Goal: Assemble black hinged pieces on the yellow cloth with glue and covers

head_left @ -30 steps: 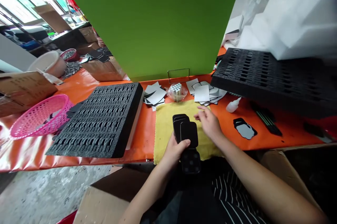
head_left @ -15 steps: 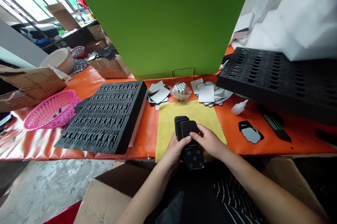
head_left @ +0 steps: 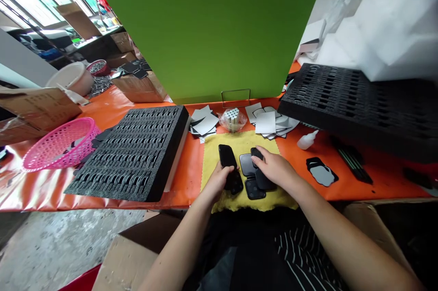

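My left hand (head_left: 219, 180) is closed around a black rounded-corner flat piece (head_left: 227, 156), thumb on its near face. Below the thumb, a dotted black part (head_left: 236, 183) shows; whether it joins that piece I cannot tell. My right hand (head_left: 272, 165) grips a small dark piece (head_left: 256, 153) with a textured face. Close under this hand are a shiny dark square piece (head_left: 247, 164) and a black square piece with a raised rim (head_left: 255, 189), above the yellow cloth (head_left: 212, 163). The right fingers partly hide another dark flat piece (head_left: 264, 181).
Slotted black foam trays stand left (head_left: 128, 149) and right (head_left: 328, 95). White cards (head_left: 265, 122) and bagged metal cylinders (head_left: 233, 117) lie behind the cloth. A small white bottle (head_left: 307, 140) is to the right, a pink basket (head_left: 61, 145) far left. A green panel (head_left: 205, 31) rises behind.
My hands have moved apart, the left one leftward and the right one slightly right. The black pieces, stacked together between both hands before, are now split between them.
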